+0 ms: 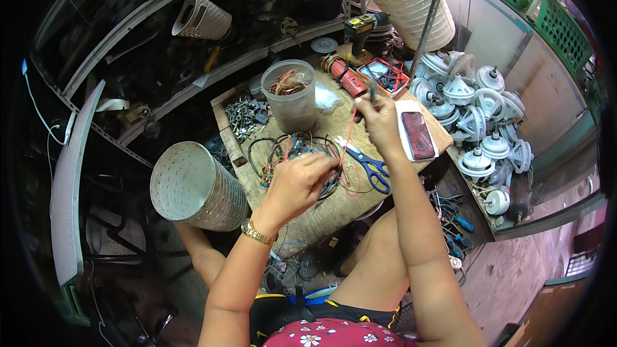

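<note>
A thin red wire (349, 131) runs taut between my two hands above the wooden table (308, 222). My left hand (300, 181), with a gold watch at its wrist, is closed in a pinch on the wire's lower part. My right hand (380, 123), higher and farther right, is closed round its upper part. A small dark object sticks up from the right fingers; its kind is unclear. Under my left hand lies a tangle of coloured wires (283, 149). Between the hands, on the table, are blue-handled scissors (375, 173).
A plastic tub (290, 106) of copper wire scraps stands behind the tangle. Small metal parts (246, 117) lie left, a phone (418, 133) right. Farther back are a red power tool (345, 77) and a drill (361, 29). A white basket (222, 199) stands by my left knee; white plastic parts (475, 112) are piled right.
</note>
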Available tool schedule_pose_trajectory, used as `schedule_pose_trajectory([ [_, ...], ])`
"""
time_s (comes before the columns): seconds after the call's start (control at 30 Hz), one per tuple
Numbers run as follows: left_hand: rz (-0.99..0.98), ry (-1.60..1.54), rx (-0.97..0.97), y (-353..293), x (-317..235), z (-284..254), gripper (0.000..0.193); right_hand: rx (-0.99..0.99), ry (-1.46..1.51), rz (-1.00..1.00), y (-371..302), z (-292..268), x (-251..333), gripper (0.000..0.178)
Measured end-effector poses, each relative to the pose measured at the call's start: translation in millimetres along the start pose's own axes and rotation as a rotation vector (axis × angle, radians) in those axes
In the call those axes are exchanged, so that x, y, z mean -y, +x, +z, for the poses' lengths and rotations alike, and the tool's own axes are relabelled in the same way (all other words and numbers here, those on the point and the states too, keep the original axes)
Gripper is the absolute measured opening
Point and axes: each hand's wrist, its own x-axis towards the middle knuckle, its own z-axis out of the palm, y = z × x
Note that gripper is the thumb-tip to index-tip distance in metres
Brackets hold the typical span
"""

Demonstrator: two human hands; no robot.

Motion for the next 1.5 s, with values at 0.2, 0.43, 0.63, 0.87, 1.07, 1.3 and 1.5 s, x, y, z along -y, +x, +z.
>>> schedule_pose_trajectory([
  [0.2, -0.517, -1.061, -0.372, -51.9, 17.9, 4.2, 0.018, 0.184, -0.465, 0.031, 5.2, -4.3, -29.3, 0.039],
  [0.43, -0.639, -1.783, -0.805, -107.6, 39.3, 11.9, 0.023, 0.428, -0.392, 0.347, -18.8, 10.9, -79.4, 0.063],
  [0.63, -0.667, -1.757, -0.978, -123.1, 38.0, 15.8, 0.022, 0.522, -1.408, 0.208, -37.9, -37.8, -108.9, 0.024],
  [0.87, -0.656, -1.806, -1.016, -149.7, 18.5, 6.4, 0.023, 0.407, -1.519, 0.127, -56.9, -42.6, -112.3, 0.016],
  [1.07, -0.715, -1.672, -1.184, -215.7, -3.3, -23.6, 0.014, 0.572, -1.331, 0.416, -58.5, -69.5, -69.9, 0.025],
  [1.3, -0.792, -1.7, -1.235, -232.3, -9.6, -0.7, 0.015, 0.43, -0.116, 0.624, -123.5, -86.3, -17.0, 0.042],
  [1.5, -0.815, -1.738, -1.226, -178.6, 14.8, 51.2, 0.017, 0.617, 0.306, 0.754, -244.4, 8.1, -15.6, 0.049],
])
